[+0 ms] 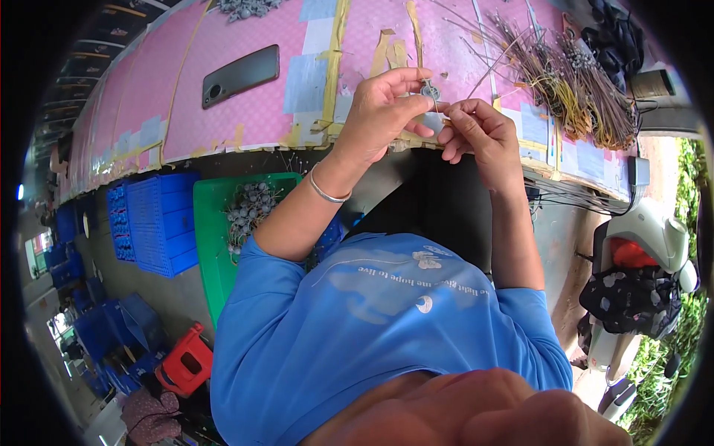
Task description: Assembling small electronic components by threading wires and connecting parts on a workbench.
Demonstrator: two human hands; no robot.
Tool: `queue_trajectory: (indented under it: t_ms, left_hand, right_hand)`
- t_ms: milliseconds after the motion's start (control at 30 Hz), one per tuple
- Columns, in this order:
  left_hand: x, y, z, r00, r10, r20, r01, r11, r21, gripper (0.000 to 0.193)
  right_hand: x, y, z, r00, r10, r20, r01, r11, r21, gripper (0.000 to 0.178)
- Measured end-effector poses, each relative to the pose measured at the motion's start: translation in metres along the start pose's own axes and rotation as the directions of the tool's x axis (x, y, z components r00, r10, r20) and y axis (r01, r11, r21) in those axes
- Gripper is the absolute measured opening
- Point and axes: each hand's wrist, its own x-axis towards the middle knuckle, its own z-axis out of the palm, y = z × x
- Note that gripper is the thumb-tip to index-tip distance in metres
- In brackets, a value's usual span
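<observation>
Both of my hands are raised together at the near edge of a pink work table (245, 111). My left hand (383, 104), with a metal bracelet on its wrist, pinches a small grey round part (429, 91) between fingers and thumb. My right hand (476, 134) is closed on the end of a thin wire (448, 108) that meets the grey part. The fingertips of the two hands nearly touch. My blue shirt (372, 320) fills the lower middle of the picture.
A dark phone (239, 75) lies on the table to the left. A bundle of thin wires (565, 74) lies at the right. Below the table are a green tray (212, 238) of grey parts, blue crates (160, 219) and a red stool (186, 360). A scooter (639, 275) stands at the right.
</observation>
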Motion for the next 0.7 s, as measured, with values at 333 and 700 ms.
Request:
queue_trajectory:
  t_ms: [333,700]
  left_hand:
    - [-0.020,0.004,-0.011,0.994,-0.021,-0.106,0.016,0.999,-0.046,0.024]
    - [-0.055,0.022,-0.003,0.988,-0.120,0.099,0.127,0.990,-0.065,0.024]
  right_hand:
    - [-0.020,0.019,0.030,0.991,-0.109,-0.081,0.089,0.972,-0.220,0.017]
    - [-0.004,0.006,0.039,0.986,-0.165,0.034,0.150,0.948,0.281,0.020]
